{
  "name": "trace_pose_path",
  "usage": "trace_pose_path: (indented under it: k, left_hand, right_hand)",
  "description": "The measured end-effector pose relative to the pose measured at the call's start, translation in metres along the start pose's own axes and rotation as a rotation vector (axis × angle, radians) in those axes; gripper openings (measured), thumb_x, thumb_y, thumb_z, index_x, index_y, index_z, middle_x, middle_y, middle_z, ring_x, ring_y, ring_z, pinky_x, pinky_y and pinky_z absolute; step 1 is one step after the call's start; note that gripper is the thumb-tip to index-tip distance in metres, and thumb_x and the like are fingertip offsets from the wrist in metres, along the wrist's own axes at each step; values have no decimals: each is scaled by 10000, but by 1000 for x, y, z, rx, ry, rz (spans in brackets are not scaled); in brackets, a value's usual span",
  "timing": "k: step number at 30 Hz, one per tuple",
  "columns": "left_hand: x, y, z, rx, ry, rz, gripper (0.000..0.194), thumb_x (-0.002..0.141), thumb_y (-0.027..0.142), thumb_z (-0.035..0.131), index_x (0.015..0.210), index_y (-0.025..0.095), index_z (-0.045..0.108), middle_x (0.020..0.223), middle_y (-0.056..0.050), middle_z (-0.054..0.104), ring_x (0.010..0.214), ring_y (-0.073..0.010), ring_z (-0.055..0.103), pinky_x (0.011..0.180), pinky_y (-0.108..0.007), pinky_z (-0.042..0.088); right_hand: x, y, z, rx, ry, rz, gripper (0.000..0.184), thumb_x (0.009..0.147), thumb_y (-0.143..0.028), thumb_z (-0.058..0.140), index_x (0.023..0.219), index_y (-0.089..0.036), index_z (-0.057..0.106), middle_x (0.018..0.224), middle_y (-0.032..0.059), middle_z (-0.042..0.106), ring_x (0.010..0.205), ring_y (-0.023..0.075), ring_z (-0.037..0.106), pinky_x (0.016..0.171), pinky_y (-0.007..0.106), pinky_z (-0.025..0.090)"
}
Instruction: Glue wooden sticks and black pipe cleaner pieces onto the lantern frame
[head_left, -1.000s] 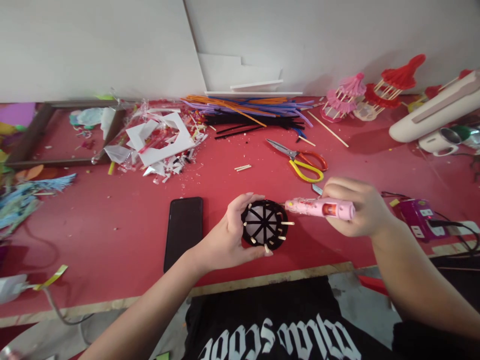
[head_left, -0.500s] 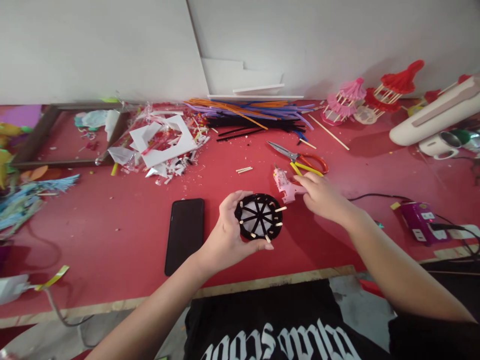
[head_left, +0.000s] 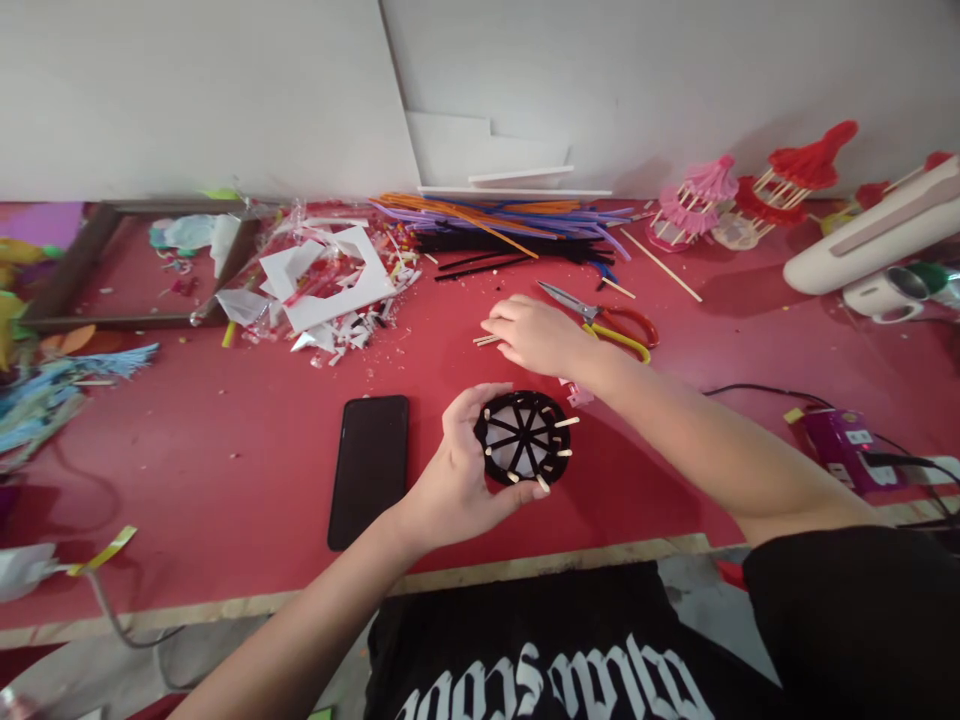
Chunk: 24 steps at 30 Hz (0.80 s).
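Observation:
My left hand [head_left: 457, 470] grips a round black wheel-shaped piece [head_left: 523, 438] with black spokes and several short wooden sticks poking from its rim, held just above the red table [head_left: 225, 450]. My right hand [head_left: 534, 333] reaches across to a few small wooden sticks [head_left: 485, 340] lying on the table; its fingers curl down at their end and touch them. A pink glue gun [head_left: 576, 392] lies on the table, mostly hidden under my right forearm.
A black phone [head_left: 370, 468] lies left of the wheel. Scissors [head_left: 611, 322] with yellow and red handles sit behind my right hand. Pipe cleaners [head_left: 510, 225], paper scraps [head_left: 322, 280], small paper lanterns [head_left: 720, 200] and a purple power strip [head_left: 840, 445] are around.
My right hand set the pink glue gun down on the table, then moved left and away to the small wooden sticks. The left hand kept holding the black wheel.

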<state>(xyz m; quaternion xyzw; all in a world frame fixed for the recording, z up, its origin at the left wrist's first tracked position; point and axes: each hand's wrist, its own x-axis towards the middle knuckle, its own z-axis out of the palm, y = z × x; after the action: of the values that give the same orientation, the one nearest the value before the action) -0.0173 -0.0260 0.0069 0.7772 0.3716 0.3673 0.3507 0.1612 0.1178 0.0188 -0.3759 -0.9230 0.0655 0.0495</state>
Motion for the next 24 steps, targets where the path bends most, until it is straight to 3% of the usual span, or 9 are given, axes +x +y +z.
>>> trace_pose_path:
  k: [4, 11, 15, 18, 22, 24]
  left_hand:
    - [0, -2, -4, -16, -27, 1, 1121, 711, 478, 859, 1477, 290, 63, 1441, -210, 331, 1350, -388, 450, 1076, -626, 468]
    - [1, -9, -15, -225, -155, -24, 1103, 688, 423, 886, 1468, 297, 116, 1428, -216, 416, 1378, -425, 447, 1059, -623, 490]
    - [3, -15, -21, -163, -228, 0, 1151, 635, 462, 904, 1496, 293, 160, 1488, -235, 361, 1412, -459, 385, 1105, -658, 435]
    - [4, -20, -22, -120, -237, 32, 1253, 589, 495, 917, 1527, 331, 104, 1521, -223, 316, 1455, -488, 289, 1128, -705, 373]
    - [6, -26, -18, -180, -231, 23, 1251, 550, 501, 928, 1512, 346, 144, 1488, -191, 391, 1478, -485, 242, 1166, -711, 306]
    - [6, -28, -15, -264, -236, 3, 1214, 578, 493, 920, 1504, 355, 147, 1502, -188, 372, 1460, -468, 301, 1156, -690, 342]
  right_hand:
    - [13, -8, 6, -15, -77, -13, 269, 965, -76, 459, 1017, -83, 723, 1022, 163, 689, 968, 254, 584, 772, 349, 443]
    - [11, -4, 12, 74, -41, 6, 208, 907, -27, 512, 908, -78, 714, 962, 164, 694, 949, 254, 602, 783, 351, 442]
    - [-3, 2, 0, 209, 85, 67, 143, 863, -48, 572, 918, -121, 682, 973, 105, 699, 895, 198, 640, 794, 317, 479]
    - [-28, 3, -13, 350, 219, 143, 133, 894, -110, 562, 1001, -148, 631, 980, 65, 707, 836, 145, 681, 766, 271, 535]
    - [-73, -5, -21, 909, 462, 216, 235, 864, -207, 681, 1093, -212, 628, 920, 12, 748, 826, 141, 734, 713, 247, 595]
    - [-92, -11, -19, 1012, 495, 248, 180, 834, -206, 724, 1010, -216, 687, 893, 8, 764, 772, 135, 740, 703, 246, 612]
